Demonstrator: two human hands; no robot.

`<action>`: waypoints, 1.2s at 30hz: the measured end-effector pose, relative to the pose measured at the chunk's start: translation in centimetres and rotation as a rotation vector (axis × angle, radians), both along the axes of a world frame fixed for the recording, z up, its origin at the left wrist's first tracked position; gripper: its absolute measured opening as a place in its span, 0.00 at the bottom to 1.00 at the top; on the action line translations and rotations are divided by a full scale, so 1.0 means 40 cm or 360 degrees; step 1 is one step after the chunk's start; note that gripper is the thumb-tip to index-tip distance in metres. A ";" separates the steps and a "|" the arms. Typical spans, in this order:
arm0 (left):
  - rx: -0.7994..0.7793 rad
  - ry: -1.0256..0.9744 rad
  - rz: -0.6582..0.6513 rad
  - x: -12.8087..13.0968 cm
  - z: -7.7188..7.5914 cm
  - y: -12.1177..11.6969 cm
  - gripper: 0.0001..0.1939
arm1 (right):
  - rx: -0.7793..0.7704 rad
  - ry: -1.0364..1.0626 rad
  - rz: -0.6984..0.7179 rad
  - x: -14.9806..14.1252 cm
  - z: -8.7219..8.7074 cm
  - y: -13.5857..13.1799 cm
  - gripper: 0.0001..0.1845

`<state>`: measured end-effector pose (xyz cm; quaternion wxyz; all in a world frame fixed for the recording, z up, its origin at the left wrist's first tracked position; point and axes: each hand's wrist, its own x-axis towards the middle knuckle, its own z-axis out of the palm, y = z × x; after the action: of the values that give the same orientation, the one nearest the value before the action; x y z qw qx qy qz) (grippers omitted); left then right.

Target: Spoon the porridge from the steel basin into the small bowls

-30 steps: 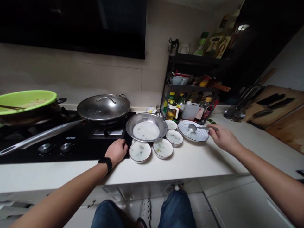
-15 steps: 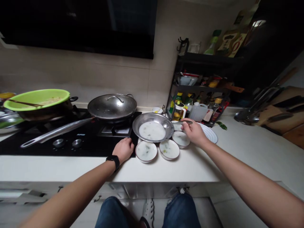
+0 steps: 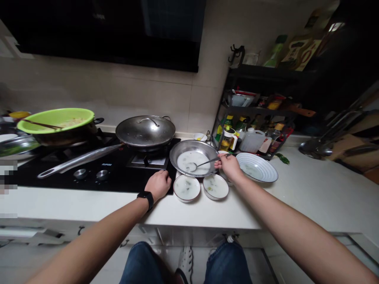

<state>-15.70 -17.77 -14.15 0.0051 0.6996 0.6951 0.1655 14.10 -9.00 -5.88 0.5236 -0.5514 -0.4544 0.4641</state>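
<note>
My right hand (image 3: 229, 165) grips the handle of a metal spoon (image 3: 204, 162), its bowl dipped into white, soupy liquid in a wide metal basin (image 3: 174, 161). Two small dark-rimmed bowls (image 3: 186, 188) (image 3: 215, 187) stand in front of the basin, filled with similar white liquid and green bits. Other small bowls are mostly hidden behind my right hand. To its right lies a patterned white plate (image 3: 266, 165) with some pale liquid and green bits. My left hand (image 3: 159, 184), closed in a loose fist, rests at the right edge of the black stove.
A lidded wok (image 3: 145, 132) with a long handle (image 3: 79, 161) sits on the stove (image 3: 115, 181). Left of it, a green basin (image 3: 56, 118) with chopsticks rests over a dark pan. A condiment rack (image 3: 257, 108) stands behind; knives and ladles (image 3: 316, 148) are far right.
My right hand has moved slightly left and lowered the spoon from the basin's right rim into the liquid. The view has shifted a little, and the patterned plate shows more. My left hand stays put.
</note>
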 end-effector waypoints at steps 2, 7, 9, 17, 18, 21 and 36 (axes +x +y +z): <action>0.0004 0.0000 -0.0010 0.000 0.001 0.000 0.11 | -0.0067 0.0080 -0.0023 -0.002 0.009 -0.008 0.05; 0.0012 0.0004 -0.0004 -0.001 -0.002 0.000 0.10 | -0.0091 0.0175 -0.0009 0.019 0.047 -0.025 0.07; 0.0018 0.0004 0.0000 -0.003 -0.004 0.001 0.10 | -0.0075 0.0199 -0.0021 0.037 0.067 -0.028 0.06; 0.0042 0.0007 -0.0027 -0.005 -0.003 -0.001 0.11 | 0.0031 0.0211 -0.0241 0.200 0.164 -0.040 0.04; 0.0041 0.0008 -0.0024 -0.004 -0.002 -0.002 0.11 | 0.0044 0.0203 -0.0288 0.231 0.177 -0.043 0.04; 0.0033 0.0036 -0.0017 -0.004 0.000 -0.003 0.12 | 0.0087 0.0168 -0.0445 0.330 0.207 -0.052 0.09; 0.0030 0.0063 -0.0027 -0.006 0.001 -0.001 0.12 | 0.0216 -0.0871 -0.0667 0.574 0.164 -0.124 0.10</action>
<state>-15.93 -17.83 -14.12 -0.0138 0.7086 0.6875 0.1581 37.06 -13.97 0.66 0.5016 -0.7007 -0.4846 0.1502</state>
